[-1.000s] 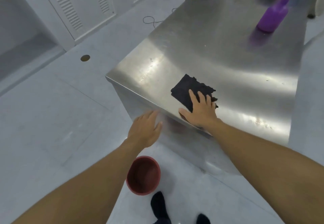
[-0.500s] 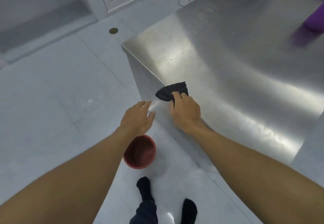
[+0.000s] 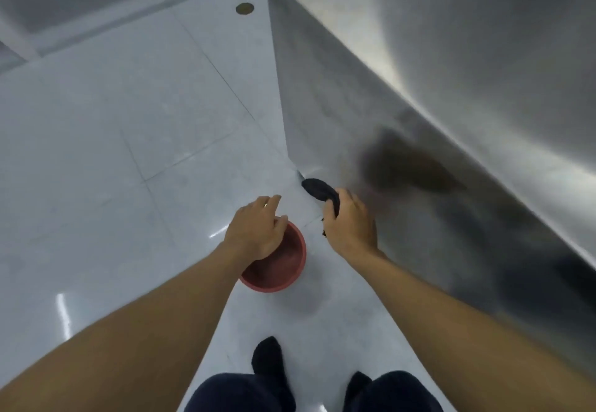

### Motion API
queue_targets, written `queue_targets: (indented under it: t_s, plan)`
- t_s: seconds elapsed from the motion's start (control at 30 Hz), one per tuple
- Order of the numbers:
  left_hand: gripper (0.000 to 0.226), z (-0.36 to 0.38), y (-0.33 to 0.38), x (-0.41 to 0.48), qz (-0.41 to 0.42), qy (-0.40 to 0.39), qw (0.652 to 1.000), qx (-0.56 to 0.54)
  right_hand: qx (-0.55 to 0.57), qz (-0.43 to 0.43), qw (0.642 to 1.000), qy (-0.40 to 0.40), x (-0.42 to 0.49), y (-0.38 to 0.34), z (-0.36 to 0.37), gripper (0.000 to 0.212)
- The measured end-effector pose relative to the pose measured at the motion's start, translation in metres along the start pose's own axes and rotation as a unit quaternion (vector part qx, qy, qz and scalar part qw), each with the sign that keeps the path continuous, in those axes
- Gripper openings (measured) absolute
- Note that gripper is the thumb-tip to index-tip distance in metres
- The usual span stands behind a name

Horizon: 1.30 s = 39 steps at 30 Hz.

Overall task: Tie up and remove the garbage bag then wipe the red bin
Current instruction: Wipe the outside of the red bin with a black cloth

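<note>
The small round red bin (image 3: 281, 268) stands on the white floor by my feet, with no bag inside. My left hand (image 3: 256, 227) hovers over its far rim, fingers loosely apart and holding nothing. To the right of the bin, my right hand (image 3: 350, 226) is closed on a dark cloth (image 3: 319, 190), whose loose end sticks out beyond my fingers. No garbage bag is in view.
A steel counter (image 3: 451, 73) fills the right side; its side panel (image 3: 322, 121) drops to the floor just beyond my right hand. My dark socks (image 3: 267, 358) stand just behind the bin. A round brass floor drain (image 3: 244, 8) lies farther off. White tiled floor stretches left.
My right hand took the cloth off the counter top and came down beside the bin. My left hand lowered over the bin's rim. The view tilted downward.
</note>
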<state>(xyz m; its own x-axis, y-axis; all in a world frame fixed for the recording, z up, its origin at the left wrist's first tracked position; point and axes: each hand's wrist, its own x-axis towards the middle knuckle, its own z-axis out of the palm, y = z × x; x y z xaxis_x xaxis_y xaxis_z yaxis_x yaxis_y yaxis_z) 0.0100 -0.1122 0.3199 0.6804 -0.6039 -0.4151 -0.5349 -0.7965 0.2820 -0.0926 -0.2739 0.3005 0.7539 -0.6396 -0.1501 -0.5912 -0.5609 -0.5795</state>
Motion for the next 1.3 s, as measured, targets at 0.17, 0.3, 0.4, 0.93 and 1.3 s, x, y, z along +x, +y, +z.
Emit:
queue_targets:
  t_s: [0.17,0.3,0.4,0.93,1.3]
  plan:
    - [0.057,0.110,-0.044,0.050,-0.012,-0.004,1.000,-0.015,0.008,-0.006,1.000,0.020,0.026,0.067,0.107,0.019]
    - [0.059,0.196,-0.070,0.085,-0.027,-0.027,0.998,-0.042,0.022,-0.016,0.999,0.030,0.049,0.114,0.178,0.022]
    - [0.055,0.256,-0.085,0.109,-0.018,-0.051,0.996,-0.074,0.028,-0.031,0.998,0.037,0.066,0.149,0.228,0.021]
    - [0.019,0.306,-0.101,0.116,-0.004,-0.014,1.000,0.003,0.084,-0.052,0.994,0.037,0.076,0.182,0.310,0.023]
    - [0.034,0.279,-0.115,0.119,-0.076,0.203,0.975,-0.044,0.211,-0.040,0.977,-0.022,0.080,0.178,0.311,0.019]
